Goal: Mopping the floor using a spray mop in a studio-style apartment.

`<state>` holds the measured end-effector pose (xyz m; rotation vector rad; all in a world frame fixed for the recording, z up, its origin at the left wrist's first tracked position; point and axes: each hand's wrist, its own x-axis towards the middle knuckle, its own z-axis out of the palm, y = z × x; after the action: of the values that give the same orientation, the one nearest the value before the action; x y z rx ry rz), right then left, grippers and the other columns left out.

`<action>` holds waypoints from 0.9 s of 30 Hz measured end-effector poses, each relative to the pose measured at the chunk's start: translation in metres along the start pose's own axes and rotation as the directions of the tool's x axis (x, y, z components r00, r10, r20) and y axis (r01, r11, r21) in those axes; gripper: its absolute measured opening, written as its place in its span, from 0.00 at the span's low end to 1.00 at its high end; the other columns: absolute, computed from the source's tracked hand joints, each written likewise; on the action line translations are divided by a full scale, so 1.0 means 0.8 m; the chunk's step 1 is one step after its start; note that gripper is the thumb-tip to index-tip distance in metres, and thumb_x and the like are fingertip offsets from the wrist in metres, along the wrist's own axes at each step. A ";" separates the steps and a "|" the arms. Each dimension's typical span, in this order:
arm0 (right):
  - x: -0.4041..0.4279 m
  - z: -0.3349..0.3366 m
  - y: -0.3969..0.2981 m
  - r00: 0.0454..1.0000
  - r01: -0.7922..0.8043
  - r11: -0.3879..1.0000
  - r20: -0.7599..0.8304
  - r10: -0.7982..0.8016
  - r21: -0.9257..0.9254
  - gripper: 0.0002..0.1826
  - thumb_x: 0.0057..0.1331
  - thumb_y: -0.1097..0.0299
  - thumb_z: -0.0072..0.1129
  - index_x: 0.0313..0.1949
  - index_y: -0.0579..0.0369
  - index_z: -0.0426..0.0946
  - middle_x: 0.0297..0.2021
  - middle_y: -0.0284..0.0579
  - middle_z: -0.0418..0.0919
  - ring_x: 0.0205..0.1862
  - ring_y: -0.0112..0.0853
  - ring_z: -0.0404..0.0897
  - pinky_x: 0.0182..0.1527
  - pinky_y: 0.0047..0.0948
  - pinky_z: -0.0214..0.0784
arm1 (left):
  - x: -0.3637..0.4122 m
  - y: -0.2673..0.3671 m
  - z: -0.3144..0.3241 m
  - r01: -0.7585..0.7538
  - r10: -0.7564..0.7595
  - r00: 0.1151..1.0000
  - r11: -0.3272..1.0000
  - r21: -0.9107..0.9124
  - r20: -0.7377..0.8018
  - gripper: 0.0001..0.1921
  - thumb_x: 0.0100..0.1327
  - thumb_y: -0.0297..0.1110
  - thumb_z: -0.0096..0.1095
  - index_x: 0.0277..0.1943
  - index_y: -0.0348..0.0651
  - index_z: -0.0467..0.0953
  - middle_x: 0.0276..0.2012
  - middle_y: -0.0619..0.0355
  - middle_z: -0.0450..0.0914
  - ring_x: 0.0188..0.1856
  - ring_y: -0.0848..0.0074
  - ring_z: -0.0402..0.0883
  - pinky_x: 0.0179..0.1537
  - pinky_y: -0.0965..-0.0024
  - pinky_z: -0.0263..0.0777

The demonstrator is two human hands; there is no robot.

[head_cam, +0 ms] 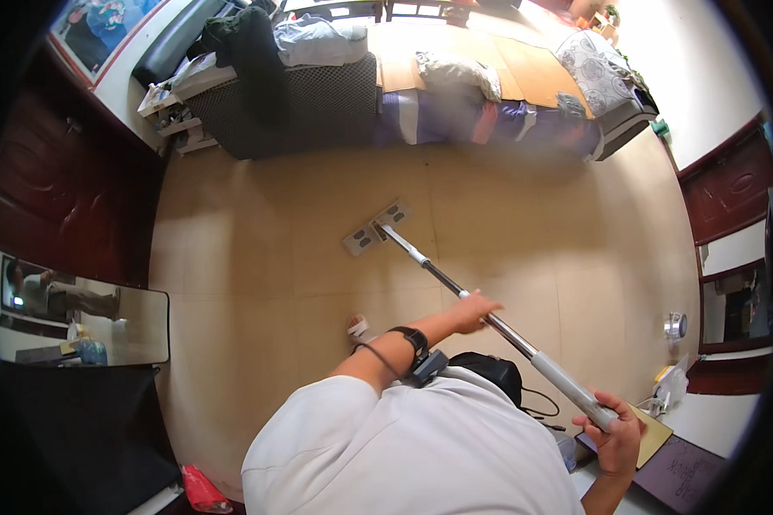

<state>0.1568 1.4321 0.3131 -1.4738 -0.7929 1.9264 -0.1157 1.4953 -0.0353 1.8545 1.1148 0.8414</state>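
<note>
A flat mop with a long metal pole (448, 280) runs from the centre of the view down to the right. Its rectangular head (377, 228) lies flat on the tiled floor (245, 257). My left hand (475, 311) is on the middle of the pole, palm down, with some fingers stretched past it. Around the end of the grey grip (573, 389) my right hand (612, 431) is closed, its palm beneath. A black strap with a small device (425, 367) sits at my left wrist. One sandalled foot (358, 327) shows below the mop head.
A long seat with cardboard (522, 64) and cloths spans the far side, beside a patterned dark cover (335, 96). At the left stand a dark red door (71, 174) and a mirror (122, 322). A metal container (675, 326), boxes (683, 473) and a red bag (203, 490) stand around.
</note>
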 end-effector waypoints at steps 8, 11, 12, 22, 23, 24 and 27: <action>0.061 -0.063 -0.011 0.743 0.664 0.615 0.291 -0.602 -0.425 0.10 0.60 0.66 0.53 0.30 0.61 0.68 0.40 0.63 0.77 0.17 0.37 0.80 0.16 0.24 0.74 | 0.015 0.004 -0.001 0.262 -0.179 0.890 0.953 0.151 -0.418 0.07 0.46 0.34 0.71 0.28 0.51 0.78 0.27 0.62 0.78 0.40 0.67 0.77 0.47 0.63 0.63; 0.095 -0.066 -0.038 0.675 0.738 0.603 0.323 -0.663 -0.304 0.13 0.62 0.61 0.54 0.29 0.59 0.68 0.38 0.62 0.77 0.11 0.30 0.72 0.11 0.20 0.66 | 0.018 0.020 -0.030 0.310 -0.209 0.857 0.939 0.148 -0.472 0.06 0.46 0.33 0.71 0.27 0.51 0.79 0.28 0.63 0.78 0.39 0.69 0.77 0.47 0.63 0.63; 0.111 -0.056 -0.046 0.663 0.749 0.609 0.323 -0.676 -0.262 0.15 0.63 0.59 0.54 0.28 0.58 0.67 0.37 0.61 0.77 0.09 0.27 0.68 0.09 0.19 0.63 | 0.013 0.017 -0.043 0.321 -0.215 0.835 0.938 0.130 -0.507 0.06 0.46 0.33 0.70 0.27 0.52 0.79 0.28 0.64 0.79 0.39 0.69 0.77 0.47 0.63 0.63; 0.339 0.227 -0.027 0.567 0.777 0.570 0.691 -0.448 -0.268 0.08 0.50 0.64 0.60 0.22 0.51 0.70 0.32 0.46 0.80 0.43 0.36 0.73 0.52 0.39 0.61 | -0.140 -0.163 -0.259 0.577 -0.214 0.511 0.803 0.147 -0.833 0.05 0.45 0.28 0.63 0.23 0.53 0.81 0.22 0.59 0.77 0.32 0.63 0.77 0.35 0.61 0.67; 0.365 0.273 -0.019 0.478 0.800 0.583 0.739 -0.474 -0.143 0.08 0.51 0.64 0.60 0.23 0.50 0.70 0.33 0.46 0.80 0.46 0.37 0.72 0.56 0.41 0.60 | -0.154 -0.175 -0.290 0.590 -0.192 0.447 0.798 0.126 -0.874 0.03 0.44 0.29 0.64 0.22 0.52 0.81 0.21 0.58 0.77 0.31 0.63 0.77 0.35 0.60 0.67; 0.386 0.323 -0.013 0.384 0.804 0.595 0.778 -0.498 -0.016 0.08 0.53 0.64 0.59 0.23 0.50 0.70 0.33 0.46 0.80 0.48 0.37 0.72 0.59 0.44 0.58 | -0.172 -0.193 -0.316 0.625 -0.163 0.390 0.769 0.131 -0.906 0.01 0.44 0.31 0.66 0.22 0.51 0.80 0.21 0.58 0.76 0.30 0.63 0.77 0.35 0.61 0.67; 0.420 0.454 -0.005 0.263 0.683 0.726 0.900 -0.349 0.082 0.08 0.56 0.69 0.59 0.25 0.54 0.69 0.32 0.44 0.78 0.48 0.39 0.75 0.62 0.49 0.58 | -0.220 -0.236 -0.392 0.641 -0.136 0.151 0.767 -0.008 -0.979 0.05 0.46 0.23 0.66 0.22 0.42 0.77 0.24 0.55 0.76 0.29 0.63 0.74 0.33 0.65 0.69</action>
<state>-0.2698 1.6472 0.1833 -0.0313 -1.8800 1.9249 -0.5192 1.4825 -0.0801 0.9757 2.6531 1.5386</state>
